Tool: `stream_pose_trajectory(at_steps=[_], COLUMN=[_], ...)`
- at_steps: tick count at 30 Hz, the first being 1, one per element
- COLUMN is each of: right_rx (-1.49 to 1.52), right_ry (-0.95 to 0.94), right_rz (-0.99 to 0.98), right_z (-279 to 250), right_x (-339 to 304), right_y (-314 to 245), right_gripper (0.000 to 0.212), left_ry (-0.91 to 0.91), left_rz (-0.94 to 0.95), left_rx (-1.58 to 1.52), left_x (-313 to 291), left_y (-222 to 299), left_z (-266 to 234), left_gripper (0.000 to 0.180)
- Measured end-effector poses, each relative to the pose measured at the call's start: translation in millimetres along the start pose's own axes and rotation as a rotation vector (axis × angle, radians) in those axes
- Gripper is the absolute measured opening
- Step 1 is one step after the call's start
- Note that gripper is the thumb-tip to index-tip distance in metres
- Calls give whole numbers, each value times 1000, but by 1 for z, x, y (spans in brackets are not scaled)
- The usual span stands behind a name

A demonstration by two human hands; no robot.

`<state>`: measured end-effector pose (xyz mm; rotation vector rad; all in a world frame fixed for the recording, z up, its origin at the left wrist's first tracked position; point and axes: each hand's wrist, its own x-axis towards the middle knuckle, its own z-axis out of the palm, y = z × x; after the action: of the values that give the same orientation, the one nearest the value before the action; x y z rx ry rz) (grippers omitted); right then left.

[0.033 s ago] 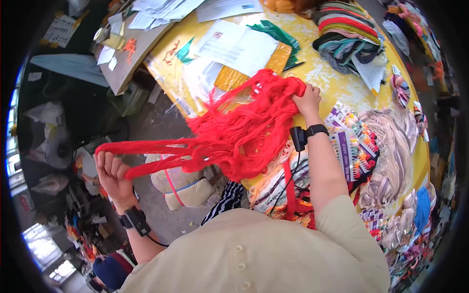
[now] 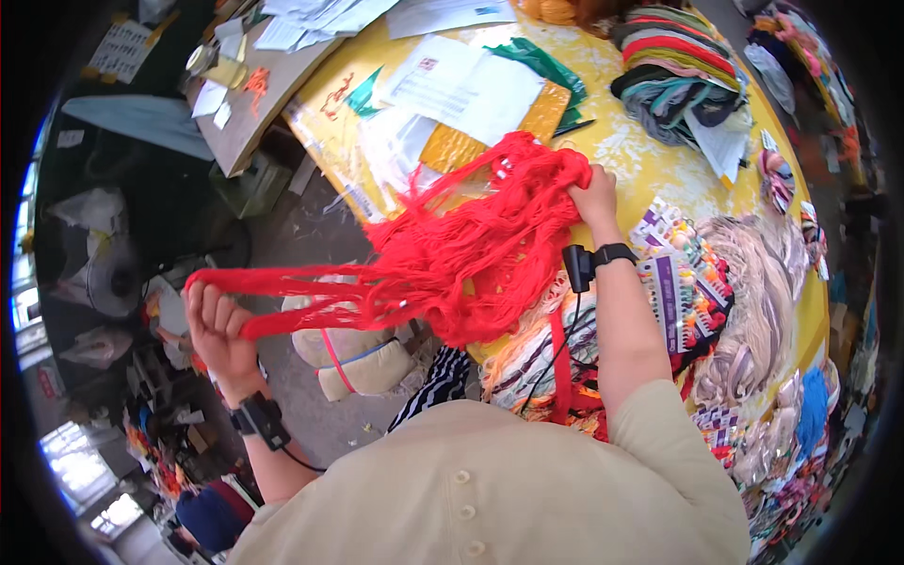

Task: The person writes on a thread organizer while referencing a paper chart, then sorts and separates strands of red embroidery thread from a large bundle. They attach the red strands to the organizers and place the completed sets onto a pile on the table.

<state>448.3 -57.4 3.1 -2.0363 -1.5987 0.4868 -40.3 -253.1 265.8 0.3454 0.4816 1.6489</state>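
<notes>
A large bundle of bright red yarn (image 2: pixel 471 247), loose and partly tangled, is stretched between my two hands in the air. My left hand (image 2: pixel 221 330), on the far left above the floor, has its fingers curled through the looped end of the strands. At the right, over the yellow table, my right hand (image 2: pixel 595 196) is closed around the gathered other end. The middle of the yarn sags in loose strands between them. Part of it hangs over the table's edge, hiding what lies beneath.
The yellow table (image 2: pixel 650 193) carries papers (image 2: pixel 461 85), green plastic (image 2: pixel 541 71), a stack of multicoloured yarn hanks (image 2: pixel 673 66), pale skeins (image 2: pixel 749 292) and labelled yarn bundles (image 2: pixel 664 292). A tied cream bundle (image 2: pixel 363 363) lies on the floor. Cables run from both wristbands.
The red strands near my left hand are spread slightly further apart. Both hands keep their grip, and the table appears shifted a little to the right in view.
</notes>
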Motion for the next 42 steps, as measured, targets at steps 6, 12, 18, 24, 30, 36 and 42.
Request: stream_pose_trajectory(at_steps=[6, 12, 18, 24, 30, 36, 42], right_rx=[157, 83, 594, 509, 220, -235, -366], right_ry=[192, 121, -517, -589, -764, -1131, -1262], right_rz=[21, -481, -362, -433, -698, -877, -968], right_z=[-47, -64, -21, 21, 71, 123, 144], right_x=[-18, -73, -177, -184, -214, -257, -294], right_y=[14, -86, -181, -209, -225, -176, -173], right_gripper=[53, 33, 12, 11, 12, 17, 21], left_ry=[74, 56, -103, -777, -923, 497, 557], left_rz=[-225, -299, -398, -588, -533, 614, 685], left_rx=[2, 100, 282, 401, 288, 824, 483], left_x=[17, 15, -32, -97, -143, -309, -309], left_y=[-47, -48, -24, 30, 48, 133, 206], left_z=[-5, 26, 46, 33, 14, -62, -28], left_gripper=[25, 26, 29, 21, 14, 24, 24])
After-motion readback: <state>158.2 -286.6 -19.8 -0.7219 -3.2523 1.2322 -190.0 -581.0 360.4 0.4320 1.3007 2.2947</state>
